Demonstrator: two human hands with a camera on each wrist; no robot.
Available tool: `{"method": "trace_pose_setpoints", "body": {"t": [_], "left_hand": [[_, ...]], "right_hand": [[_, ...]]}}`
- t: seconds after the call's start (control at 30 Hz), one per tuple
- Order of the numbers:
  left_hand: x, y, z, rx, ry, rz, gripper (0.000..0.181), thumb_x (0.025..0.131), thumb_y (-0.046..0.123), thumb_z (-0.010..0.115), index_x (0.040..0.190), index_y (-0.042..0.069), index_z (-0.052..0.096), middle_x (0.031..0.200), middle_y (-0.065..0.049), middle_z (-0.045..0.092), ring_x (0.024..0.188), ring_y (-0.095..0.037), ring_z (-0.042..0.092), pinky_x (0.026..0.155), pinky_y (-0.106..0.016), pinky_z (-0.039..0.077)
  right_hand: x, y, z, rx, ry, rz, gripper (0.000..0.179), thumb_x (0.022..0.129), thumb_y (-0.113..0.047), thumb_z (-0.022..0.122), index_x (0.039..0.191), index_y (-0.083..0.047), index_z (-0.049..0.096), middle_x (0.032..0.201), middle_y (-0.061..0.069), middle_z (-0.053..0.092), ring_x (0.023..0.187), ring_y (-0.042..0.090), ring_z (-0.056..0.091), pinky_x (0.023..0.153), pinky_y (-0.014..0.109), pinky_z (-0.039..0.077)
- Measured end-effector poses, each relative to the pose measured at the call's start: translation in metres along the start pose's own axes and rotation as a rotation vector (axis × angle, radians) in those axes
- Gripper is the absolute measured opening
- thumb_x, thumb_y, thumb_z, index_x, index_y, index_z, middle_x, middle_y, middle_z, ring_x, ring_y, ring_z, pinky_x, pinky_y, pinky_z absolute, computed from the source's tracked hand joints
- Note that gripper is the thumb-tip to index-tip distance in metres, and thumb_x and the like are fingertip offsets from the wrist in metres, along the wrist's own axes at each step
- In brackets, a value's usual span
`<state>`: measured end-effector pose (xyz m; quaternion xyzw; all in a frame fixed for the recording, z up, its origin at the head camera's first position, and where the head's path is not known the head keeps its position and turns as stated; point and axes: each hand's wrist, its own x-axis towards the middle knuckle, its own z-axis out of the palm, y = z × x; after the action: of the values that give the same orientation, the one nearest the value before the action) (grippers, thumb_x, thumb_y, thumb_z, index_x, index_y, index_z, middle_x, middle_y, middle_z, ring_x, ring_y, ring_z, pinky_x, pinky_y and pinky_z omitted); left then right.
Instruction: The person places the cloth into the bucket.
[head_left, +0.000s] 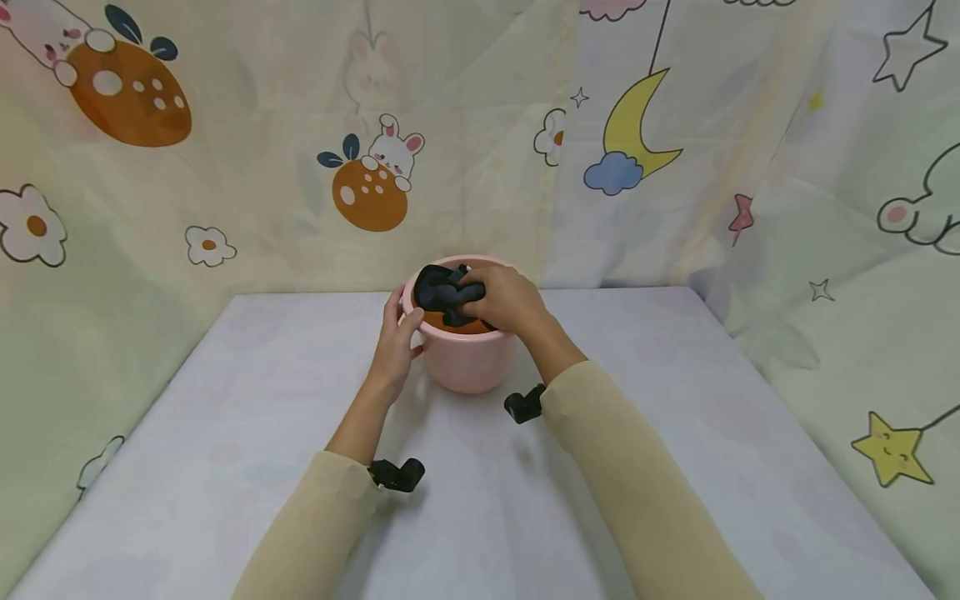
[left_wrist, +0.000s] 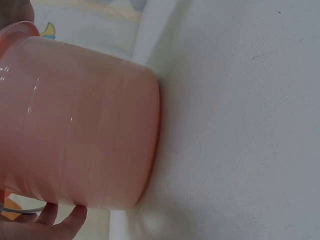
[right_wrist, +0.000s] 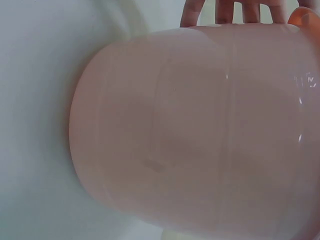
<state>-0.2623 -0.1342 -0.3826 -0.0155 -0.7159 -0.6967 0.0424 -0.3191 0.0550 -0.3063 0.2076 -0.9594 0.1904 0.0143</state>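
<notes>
A pink plastic bucket [head_left: 468,362] stands upright on the white-covered table. My left hand [head_left: 393,346] holds it by the left side, thumb at the rim and fingers against the outer wall; those fingers [right_wrist: 240,11] show at the top of the right wrist view. At the bucket's mouth, my right hand [head_left: 506,300] grips a dark, blue-black lumpy thing [head_left: 442,292] whose kind I cannot tell. It lies within the rim, partly covered by the right fingers. Most of the bucket's inside is hidden; the visible part looks orange.
The white tabletop [head_left: 465,517] spreads around the bucket. Cloth walls with cartoon prints [head_left: 465,183] rise close behind it and on both sides. Small black cameras sit at the left wrist [head_left: 397,475] and the right wrist [head_left: 523,405].
</notes>
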Motion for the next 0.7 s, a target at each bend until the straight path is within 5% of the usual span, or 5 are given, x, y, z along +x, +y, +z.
{"method": "trace_pose_setpoints", "body": {"t": [0.4,0.7], "left_hand": [[0.001,-0.0001,-0.0017,0.018,-0.006,0.006,0.071,0.103,0.043,0.045,0.165,0.032,0.013,0.172,-0.005,0.013,0.155,-0.028,0.026,0.117,-0.064,0.037],[0.0007,-0.0008,-0.0004,-0.033,-0.004,0.014,0.068,0.103,0.038,0.044,0.165,0.03,0.016,0.17,-0.008,0.016,0.153,-0.027,0.029,0.115,-0.065,0.038]], "right_hand": [[0.0009,-0.0006,-0.0009,0.013,0.013,-0.041,0.044,0.093,-0.043,0.074,0.132,-0.022,0.071,0.14,-0.004,0.066,0.136,0.023,0.056,0.113,0.045,0.046],[0.0008,0.0029,0.0,0.088,0.043,-0.067,0.033,0.091,-0.037,0.077,0.118,-0.018,0.076,0.112,-0.001,0.077,0.11,0.02,0.069,0.098,0.042,0.054]]}}
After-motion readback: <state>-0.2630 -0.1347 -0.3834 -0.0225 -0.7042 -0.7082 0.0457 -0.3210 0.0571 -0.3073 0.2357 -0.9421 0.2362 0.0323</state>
